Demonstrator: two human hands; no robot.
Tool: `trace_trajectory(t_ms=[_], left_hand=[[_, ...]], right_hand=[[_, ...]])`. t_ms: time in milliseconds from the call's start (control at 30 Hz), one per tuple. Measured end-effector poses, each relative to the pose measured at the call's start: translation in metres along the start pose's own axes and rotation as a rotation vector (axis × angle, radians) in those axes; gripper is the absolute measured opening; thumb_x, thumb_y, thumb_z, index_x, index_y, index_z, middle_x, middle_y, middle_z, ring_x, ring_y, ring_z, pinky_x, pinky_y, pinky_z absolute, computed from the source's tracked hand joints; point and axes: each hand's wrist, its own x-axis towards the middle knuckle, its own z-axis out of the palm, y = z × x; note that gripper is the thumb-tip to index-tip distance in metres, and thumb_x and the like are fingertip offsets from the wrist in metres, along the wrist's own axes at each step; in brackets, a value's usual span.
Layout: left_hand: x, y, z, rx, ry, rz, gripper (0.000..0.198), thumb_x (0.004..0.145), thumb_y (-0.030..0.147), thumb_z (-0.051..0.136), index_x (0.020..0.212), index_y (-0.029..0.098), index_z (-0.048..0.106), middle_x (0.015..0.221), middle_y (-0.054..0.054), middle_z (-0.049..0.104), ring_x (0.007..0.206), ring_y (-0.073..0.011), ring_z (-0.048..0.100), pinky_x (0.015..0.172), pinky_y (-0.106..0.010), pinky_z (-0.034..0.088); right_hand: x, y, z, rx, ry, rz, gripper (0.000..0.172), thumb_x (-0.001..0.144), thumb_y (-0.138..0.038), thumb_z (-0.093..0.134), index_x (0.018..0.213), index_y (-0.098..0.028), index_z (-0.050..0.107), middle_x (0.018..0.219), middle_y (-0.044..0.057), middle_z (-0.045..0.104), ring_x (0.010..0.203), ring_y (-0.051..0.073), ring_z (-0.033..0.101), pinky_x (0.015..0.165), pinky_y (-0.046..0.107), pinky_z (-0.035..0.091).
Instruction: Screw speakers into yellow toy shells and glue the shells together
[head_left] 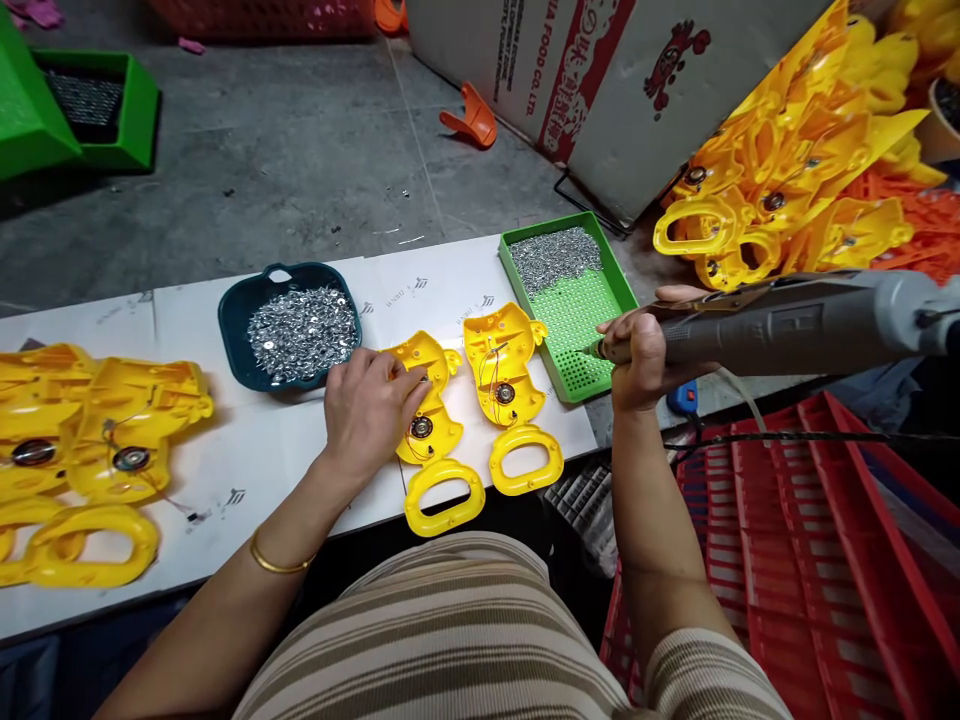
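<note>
Two yellow plastic shells with loop handles lie side by side on the white board [285, 460]: a left shell [433, 440] and a right shell [510, 395], each with a small round speaker and wires inside. My left hand [371, 410] rests on the left shell's upper part, fingers curled and pinched together; what they pinch is hidden. My right hand [637, 355] is closed round a grey electric screwdriver [780, 325], held level with its tip pointing left over the green screw tray [592, 330].
A dark teal dish [232, 330] of small silver parts sits left of my left hand. More yellow shells [97, 440] lie at the board's left end and are heaped at upper right [787, 170]. A red crate [810, 560] stands at right, a cardboard box [622, 90] behind.
</note>
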Motion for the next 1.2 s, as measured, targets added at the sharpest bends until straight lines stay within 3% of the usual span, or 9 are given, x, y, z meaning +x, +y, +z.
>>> trace_trajectory(t_ms=[267, 500, 767, 867, 967, 1133, 1200], left_hand=[[0.001, 0.001, -0.001, -0.017, -0.018, -0.017, 0.024, 0.095, 0.035, 0.054, 0.099, 0.026, 0.076, 0.091, -0.01, 0.066, 0.091, -0.0291, 0.052, 0.07, -0.041, 0.036], [0.001, 0.001, -0.003, -0.006, -0.025, -0.012, 0.024, 0.095, 0.034, 0.054, 0.097, 0.026, 0.076, 0.092, -0.01, 0.066, 0.091, -0.0291, 0.052, 0.07, -0.041, 0.036], [0.002, 0.001, -0.002, -0.006, -0.041, -0.027, 0.021, 0.094, 0.034, 0.057, 0.096, 0.026, 0.075, 0.092, -0.009, 0.066, 0.092, -0.0288, 0.052, 0.071, -0.04, 0.034], [0.005, 0.003, -0.004, -0.013, -0.039, -0.034, 0.02, 0.094, 0.034, 0.057, 0.094, 0.026, 0.075, 0.093, -0.009, 0.066, 0.093, -0.0283, 0.051, 0.072, -0.039, 0.033], [0.009, 0.004, -0.005, -0.022, -0.042, -0.048, 0.021, 0.095, 0.034, 0.056, 0.093, 0.026, 0.075, 0.093, -0.008, 0.066, 0.095, -0.0279, 0.051, 0.073, -0.039, 0.032], [0.017, 0.001, -0.007, -0.027, -0.085, -0.072, 0.022, 0.095, 0.034, 0.056, 0.092, 0.025, 0.075, 0.097, -0.008, 0.067, 0.099, -0.028, 0.052, 0.074, -0.039, 0.033], [0.019, 0.001, -0.008, -0.033, -0.094, -0.086, 0.022, 0.095, 0.035, 0.056, 0.091, 0.025, 0.075, 0.098, -0.008, 0.067, 0.1, -0.0282, 0.052, 0.074, -0.039, 0.034]], right_hand=[[0.006, 0.004, 0.005, -0.134, -0.002, -0.03, 0.063, 0.091, -0.056, 0.021, 0.142, -0.022, 0.034, 0.064, 0.003, 0.047, 0.053, 0.025, 0.052, 0.063, 0.049, 0.051], [0.006, 0.009, 0.002, -0.365, -0.095, 0.02, 0.064, 0.095, -0.05, 0.003, 0.144, -0.024, 0.035, 0.072, 0.008, 0.058, 0.059, 0.023, 0.057, 0.065, 0.046, 0.054], [0.009, 0.004, 0.008, 0.059, 0.063, -0.069, 0.044, 0.086, -0.057, 0.045, 0.117, -0.027, 0.052, 0.062, -0.001, 0.049, 0.048, 0.02, 0.052, 0.055, 0.044, 0.053], [0.01, -0.008, 0.006, 0.381, 0.106, -0.163, 0.026, 0.081, -0.051, 0.056, 0.088, -0.026, 0.061, 0.053, -0.005, 0.042, 0.04, 0.014, 0.043, 0.047, 0.036, 0.049], [0.007, -0.035, 0.008, 0.583, -0.062, -0.241, 0.035, 0.08, -0.049, 0.055, 0.058, -0.022, 0.053, 0.049, -0.004, 0.036, 0.038, 0.01, 0.037, 0.043, 0.029, 0.045], [-0.012, -0.087, 0.044, 0.839, -0.43, -0.26, 0.025, 0.083, -0.038, 0.056, 0.063, -0.023, 0.055, 0.053, -0.003, 0.041, 0.043, 0.011, 0.045, 0.041, 0.027, 0.046], [-0.023, -0.094, 0.069, 0.892, -0.463, -0.262, 0.015, 0.081, -0.039, 0.06, 0.074, -0.027, 0.058, 0.053, -0.005, 0.043, 0.04, 0.011, 0.046, 0.038, 0.027, 0.044]])
